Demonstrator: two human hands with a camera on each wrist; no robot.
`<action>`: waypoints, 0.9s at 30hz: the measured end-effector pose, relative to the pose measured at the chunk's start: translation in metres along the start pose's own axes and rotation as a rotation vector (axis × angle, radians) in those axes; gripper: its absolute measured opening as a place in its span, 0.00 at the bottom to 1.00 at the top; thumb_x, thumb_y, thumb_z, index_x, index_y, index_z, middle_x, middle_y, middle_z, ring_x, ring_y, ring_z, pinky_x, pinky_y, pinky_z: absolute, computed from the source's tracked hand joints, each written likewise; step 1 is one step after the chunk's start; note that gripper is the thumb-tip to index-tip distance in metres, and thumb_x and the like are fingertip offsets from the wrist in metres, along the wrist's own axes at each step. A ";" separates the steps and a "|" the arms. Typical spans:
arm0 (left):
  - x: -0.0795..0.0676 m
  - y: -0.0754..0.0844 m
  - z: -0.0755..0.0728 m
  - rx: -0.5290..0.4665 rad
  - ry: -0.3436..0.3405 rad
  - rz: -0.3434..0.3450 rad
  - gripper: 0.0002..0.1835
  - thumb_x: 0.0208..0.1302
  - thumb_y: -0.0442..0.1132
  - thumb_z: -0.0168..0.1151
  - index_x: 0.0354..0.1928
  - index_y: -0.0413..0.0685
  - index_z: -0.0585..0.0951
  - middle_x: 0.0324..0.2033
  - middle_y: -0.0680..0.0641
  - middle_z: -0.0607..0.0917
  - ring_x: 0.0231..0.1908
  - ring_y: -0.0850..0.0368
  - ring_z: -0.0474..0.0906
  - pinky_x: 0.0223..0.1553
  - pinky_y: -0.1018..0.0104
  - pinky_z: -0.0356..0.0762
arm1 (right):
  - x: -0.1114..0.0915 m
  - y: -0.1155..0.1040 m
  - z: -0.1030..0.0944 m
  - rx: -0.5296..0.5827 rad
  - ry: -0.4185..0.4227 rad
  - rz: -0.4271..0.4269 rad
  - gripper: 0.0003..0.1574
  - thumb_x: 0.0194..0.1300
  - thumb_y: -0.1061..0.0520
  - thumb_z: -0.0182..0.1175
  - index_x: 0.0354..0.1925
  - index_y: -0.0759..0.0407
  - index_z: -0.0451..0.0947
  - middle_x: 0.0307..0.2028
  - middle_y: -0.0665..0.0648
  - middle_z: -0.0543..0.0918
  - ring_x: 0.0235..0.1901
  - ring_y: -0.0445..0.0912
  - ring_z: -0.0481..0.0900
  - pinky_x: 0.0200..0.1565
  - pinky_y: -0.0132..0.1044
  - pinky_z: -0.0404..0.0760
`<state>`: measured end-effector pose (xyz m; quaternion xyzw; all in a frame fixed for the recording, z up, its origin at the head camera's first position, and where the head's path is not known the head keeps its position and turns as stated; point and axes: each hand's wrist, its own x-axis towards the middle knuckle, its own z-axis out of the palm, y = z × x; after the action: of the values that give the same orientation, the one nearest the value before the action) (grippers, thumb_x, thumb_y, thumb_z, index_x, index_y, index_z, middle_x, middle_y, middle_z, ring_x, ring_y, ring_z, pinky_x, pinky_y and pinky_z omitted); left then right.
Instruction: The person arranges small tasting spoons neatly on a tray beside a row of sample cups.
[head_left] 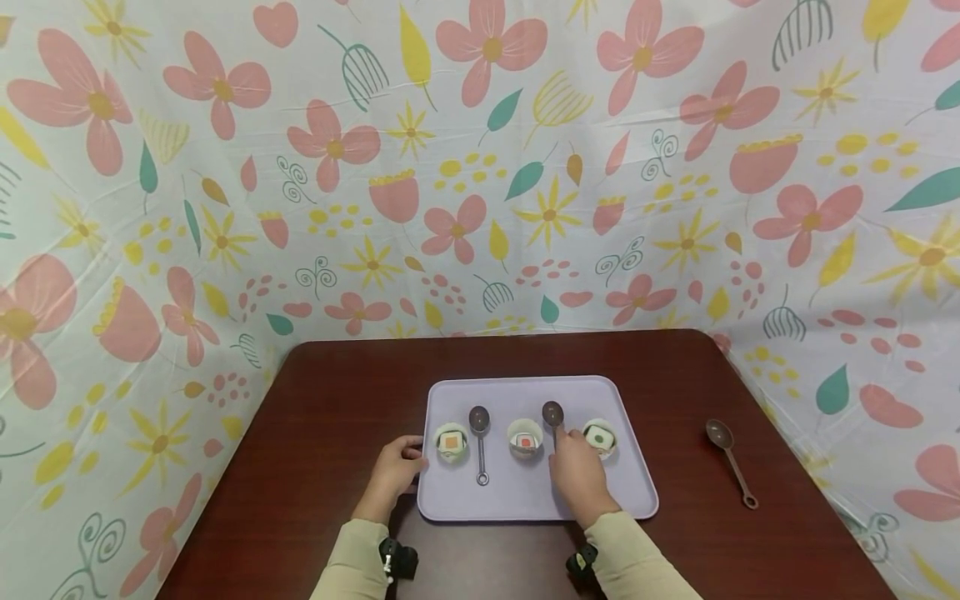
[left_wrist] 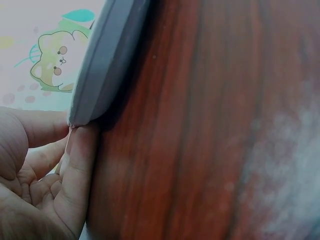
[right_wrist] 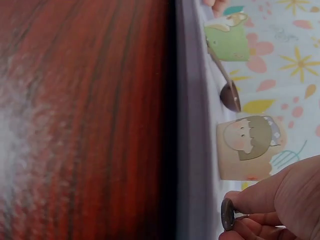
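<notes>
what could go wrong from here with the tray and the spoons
The right hand holds the right-hand spoon on the tray between the middle cup and the right cup, so a sideways swing might knock either one.

The left hand grips the tray's left edge; a tug could shift the tray and perhaps topple a cup.

A third spoon lies off the tray on the table, where it might be overlooked.

No readable text or numbers
</notes>
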<state>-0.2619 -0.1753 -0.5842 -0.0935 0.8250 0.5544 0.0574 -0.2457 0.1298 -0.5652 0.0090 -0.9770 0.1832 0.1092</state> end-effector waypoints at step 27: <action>-0.002 0.002 0.000 0.012 0.001 -0.014 0.23 0.65 0.28 0.64 0.62 0.37 0.77 0.42 0.40 0.80 0.35 0.48 0.82 0.32 0.51 0.86 | -0.006 0.003 0.008 -0.006 0.076 -0.016 0.22 0.60 0.59 0.71 0.47 0.75 0.80 0.35 0.66 0.78 0.27 0.59 0.82 0.32 0.52 0.84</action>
<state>-0.2607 -0.1745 -0.5818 -0.0993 0.8277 0.5489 0.0615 -0.2415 0.1294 -0.5744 0.0096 -0.9725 0.1796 0.1478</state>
